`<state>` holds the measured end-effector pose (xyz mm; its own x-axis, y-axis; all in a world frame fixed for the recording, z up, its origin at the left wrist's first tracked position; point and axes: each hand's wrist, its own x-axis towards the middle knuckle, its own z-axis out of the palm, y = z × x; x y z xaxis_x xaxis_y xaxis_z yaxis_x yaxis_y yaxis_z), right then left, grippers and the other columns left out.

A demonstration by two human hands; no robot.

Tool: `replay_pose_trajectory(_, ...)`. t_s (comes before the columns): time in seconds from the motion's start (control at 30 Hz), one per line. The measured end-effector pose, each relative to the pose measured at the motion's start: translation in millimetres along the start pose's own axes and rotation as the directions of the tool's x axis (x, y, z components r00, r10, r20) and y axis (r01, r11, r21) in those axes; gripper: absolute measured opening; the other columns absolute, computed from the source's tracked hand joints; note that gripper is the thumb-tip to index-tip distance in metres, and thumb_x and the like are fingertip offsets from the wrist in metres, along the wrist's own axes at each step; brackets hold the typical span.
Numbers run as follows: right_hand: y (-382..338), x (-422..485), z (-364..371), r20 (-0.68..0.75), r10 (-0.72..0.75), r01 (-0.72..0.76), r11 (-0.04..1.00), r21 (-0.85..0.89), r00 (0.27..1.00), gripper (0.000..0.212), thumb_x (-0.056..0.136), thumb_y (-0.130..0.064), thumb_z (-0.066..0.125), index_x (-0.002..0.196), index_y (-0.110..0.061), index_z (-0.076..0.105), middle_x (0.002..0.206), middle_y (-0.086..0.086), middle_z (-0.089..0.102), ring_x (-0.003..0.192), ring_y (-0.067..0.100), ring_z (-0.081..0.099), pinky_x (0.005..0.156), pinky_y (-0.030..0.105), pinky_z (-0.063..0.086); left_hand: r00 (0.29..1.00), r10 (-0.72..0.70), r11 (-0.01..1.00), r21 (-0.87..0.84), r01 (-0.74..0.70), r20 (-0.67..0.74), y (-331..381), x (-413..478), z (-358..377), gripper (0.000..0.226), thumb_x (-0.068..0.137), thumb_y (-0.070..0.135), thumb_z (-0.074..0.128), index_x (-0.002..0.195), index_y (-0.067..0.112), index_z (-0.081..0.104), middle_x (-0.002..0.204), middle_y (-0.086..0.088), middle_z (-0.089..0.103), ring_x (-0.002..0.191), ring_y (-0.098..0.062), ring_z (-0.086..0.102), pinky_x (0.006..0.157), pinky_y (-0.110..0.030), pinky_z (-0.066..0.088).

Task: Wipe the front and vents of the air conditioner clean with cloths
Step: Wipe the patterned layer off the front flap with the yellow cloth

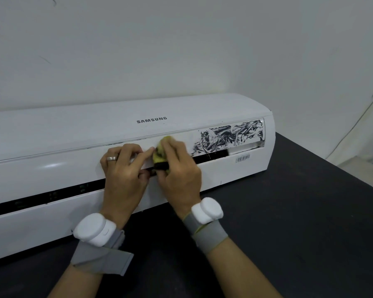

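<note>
We rub the air conditioner (63,134) with a yellow cloth (162,157)
Closest to us are the white bands (91,229) on both our wrists, over the dark table (299,222). Our left hand (123,168), with a ring (112,158) on it, holds the long white flap (192,135), fingers bent over its top and thumb under it. Our right hand (178,171) squeezes the cloth, which has black dirt on it, and presses it on the middle of the flap. Further right the flap has black smears (230,134). The air conditioner sits on the table, right by the white wall (181,50)
</note>
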<state>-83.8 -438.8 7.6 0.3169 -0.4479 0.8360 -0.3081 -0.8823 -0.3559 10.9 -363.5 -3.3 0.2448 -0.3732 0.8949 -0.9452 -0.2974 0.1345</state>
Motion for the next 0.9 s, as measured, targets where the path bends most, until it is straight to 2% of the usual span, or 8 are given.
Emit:
replay_pose_trajectory(0.1, 16.1, -19.3, -4.3, 0.037, -0.131, 0.132, 0.991, -0.010, 0.991, 0.038, 0.069, -0.003, 0.068, 0.106, -0.008, 0.071, 0.111, 0.007, 0.068, 0.076, 0.030, 0.067, 0.050, 0.034, 0.054, 1.000, -0.003, 1.000, 0.004, 0.003, -0.005, -1.0, -1.1, 0.1, 0.049, 0.062, -0.006, 0.059, 0.105, 0.015, 0.072, 0.096, -0.004, 0.060, 0.093, -0.028, 0.047, 0.085, -0.037, 0.029)
replay_pose_trajectory(0.2, 42.7, -16.2, -13.7, -0.010, -0.023, 0.022, 0.994, -0.104, 1.000, 0.035, 0.062, -0.003, 0.078, 0.096, -0.007, 0.072, 0.100, 0.011, 0.067, 0.067, 0.032, 0.064, 0.040, 0.034, 0.049, 1.000, -0.026, 1.000, 0.002, 0.026, 0.004, 0.4, -1.1, -0.5, 0.053, 0.060, -0.011, 0.058, 0.104, 0.014, 0.072, 0.095, -0.005, 0.060, 0.094, -0.027, 0.046, 0.085, -0.032, 0.024)
replay_pose_trajectory(0.3, 44.1, -14.4, -14.1, -0.048, 0.063, -0.068, 0.990, -0.121, 0.997, 0.034, 0.063, -0.002, 0.078, 0.096, -0.005, 0.070, 0.097, 0.014, 0.065, 0.067, 0.032, 0.063, 0.042, 0.031, 0.048, 1.000, -0.029, 1.000, 0.002, 0.028, 0.007, 1.5, -0.6, 0.2, 0.054, 0.059, -0.013, 0.060, 0.104, 0.013, 0.072, 0.094, -0.006, 0.061, 0.094, -0.027, 0.046, 0.084, -0.036, 0.027)
replay_pose_trajectory(0.47, 23.7, -12.5, -11.0, 0.012, -0.118, 0.118, 0.992, -0.052, 0.993, 0.023, 0.077, -0.009, 0.065, 0.099, -0.007, 0.072, 0.095, 0.010, 0.067, 0.069, 0.031, 0.064, 0.044, 0.034, 0.050, 1.000, -0.015, 1.000, 0.011, 0.015, 0.000, 1.1, -1.0, -0.8, 0.054, 0.058, -0.014, 0.060, 0.104, 0.012, 0.072, 0.094, -0.007, 0.060, 0.093, -0.028, 0.045, 0.083, -0.039, 0.029)
replay_pose_trajectory(0.57, 20.7, 7.7, -12.1, 0.016, 0.008, -0.007, 0.999, -0.050, 1.000, 0.025, 0.073, -0.008, 0.067, 0.099, -0.008, 0.069, 0.095, 0.013, 0.063, 0.071, 0.034, 0.061, 0.046, 0.036, 0.048, 1.000, -0.022, 1.000, 0.007, 0.022, 0.007, 1.2, -1.2, -2.0, 0.052, 0.059, -0.014, 0.060, 0.104, 0.011, 0.072, 0.094, -0.009, 0.060, 0.094, -0.028, 0.046, 0.085, -0.039, 0.030)
replay_pose_trajectory(0.67, 11.0, 25.8, -5.3, -0.021, 0.158, -0.159, 0.985, -0.073, 0.987, 0.018, 0.082, -0.015, 0.066, 0.100, -0.011, 0.065, 0.099, 0.012, 0.058, 0.071, 0.032, 0.057, 0.048, 0.036, 0.047, 1.000, -0.024, 1.000, 0.003, 0.024, 0.017, 2.1, -0.8, -1.9, 0.051, 0.061, -0.014, 0.060, 0.104, 0.010, 0.071, 0.094, -0.009, 0.060, 0.094, -0.028, 0.046, 0.085, -0.038, 0.030)
replay_pose_trajectory(0.83, 8.7, 3.5, 2.5, -0.002, -0.066, 0.065, 0.980, -0.186, 0.998, 0.016, 0.078, -0.010, 0.066, 0.094, -0.012, 0.068, 0.106, 0.008, 0.065, 0.068, 0.028, 0.057, 0.039, 0.031, 0.042, 1.000, -0.014, 1.000, 0.004, 0.014, 0.013, 0.6, -0.7, -0.7, 0.047, 0.062, -0.009, 0.058, 0.103, 0.012, 0.071, 0.095, -0.008, 0.061, 0.095, -0.029, 0.046, 0.085, -0.038, 0.030)
replay_pose_trajectory(0.9, 14.7, 9.4, 2.4, 0.012, -0.042, 0.044, 0.973, -0.228, 0.999, 0.019, 0.075, -0.005, 0.066, 0.092, -0.011, 0.067, 0.106, 0.011, 0.065, 0.067, 0.029, 0.057, 0.037, 0.029, 0.038, 1.000, -0.017, 1.000, 0.005, 0.017, 0.008, 0.1, -0.4, -0.5, 0.047, 0.063, -0.008, 0.057, 0.103, 0.012, 0.071, 0.095, -0.007, 0.061, 0.095, -0.028, 0.046, 0.085, -0.038, 0.029)
